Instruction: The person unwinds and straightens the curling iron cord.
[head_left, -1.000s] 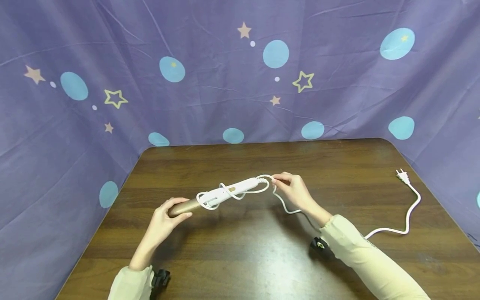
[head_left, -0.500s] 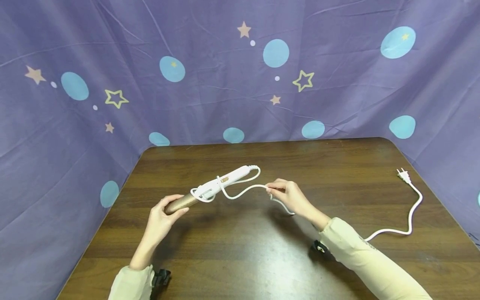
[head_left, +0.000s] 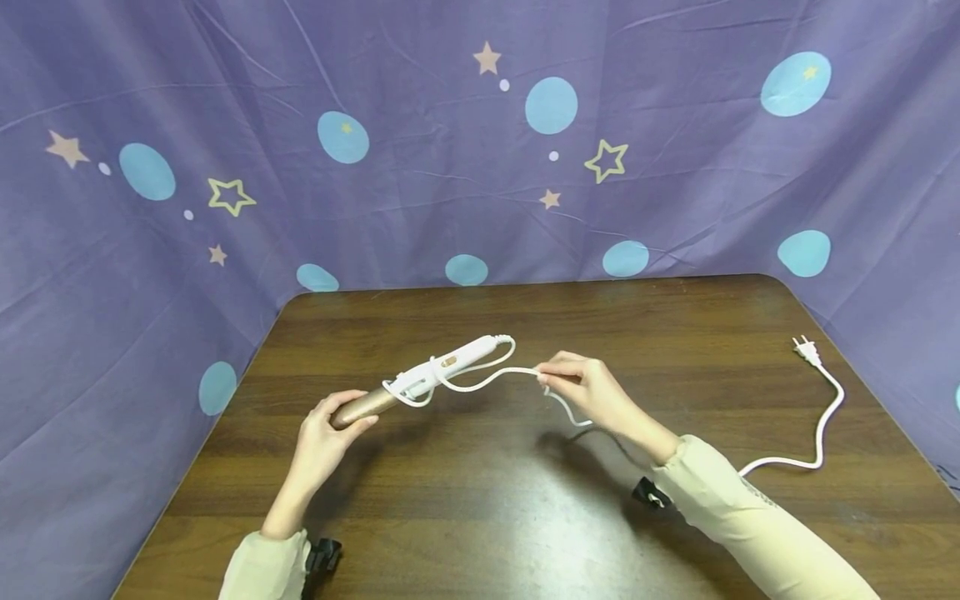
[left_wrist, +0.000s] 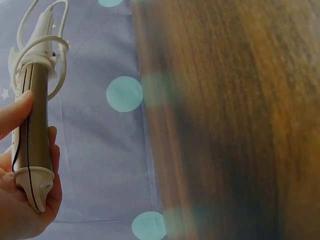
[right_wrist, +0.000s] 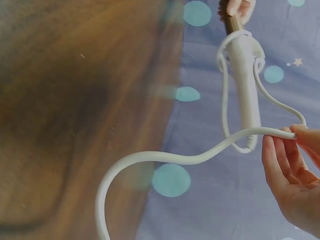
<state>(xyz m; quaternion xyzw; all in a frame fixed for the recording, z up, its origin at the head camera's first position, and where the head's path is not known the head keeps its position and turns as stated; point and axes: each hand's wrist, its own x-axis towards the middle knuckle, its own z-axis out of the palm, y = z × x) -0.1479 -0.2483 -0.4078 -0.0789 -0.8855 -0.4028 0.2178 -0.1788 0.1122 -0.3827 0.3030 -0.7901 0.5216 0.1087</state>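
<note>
My left hand (head_left: pixel 322 437) grips the gold barrel of a curling iron (head_left: pixel 442 367) near its white tip, holding it tilted above the table with the white handle pointing up and to the right. In the left wrist view the thumb lies along the barrel (left_wrist: pixel 37 115) and the fingers wrap behind it. A white cord (head_left: pixel 480 385) loops loosely round the handle. Between thumb and fingertips my right hand (head_left: pixel 592 390) pinches this cord, to the right of the handle. In the right wrist view the cord (right_wrist: pixel 180 159) runs on from the fingertips and sags down to the left.
The brown wooden table (head_left: pixel 465 508) carries the rest of the cord, partly hidden under the right sleeve. Its two-prong plug (head_left: pixel 806 350) lies near the right edge. A purple curtain (head_left: pixel 420 167) hangs behind and beside the table. Black wrist mounts (head_left: pixel 324 556) sit at both cuffs.
The right hand has drawn the cord away from the handle end, leaving fewer tight turns there and a longer free span. The curling iron's handle end has risen slightly and shifted left.
</note>
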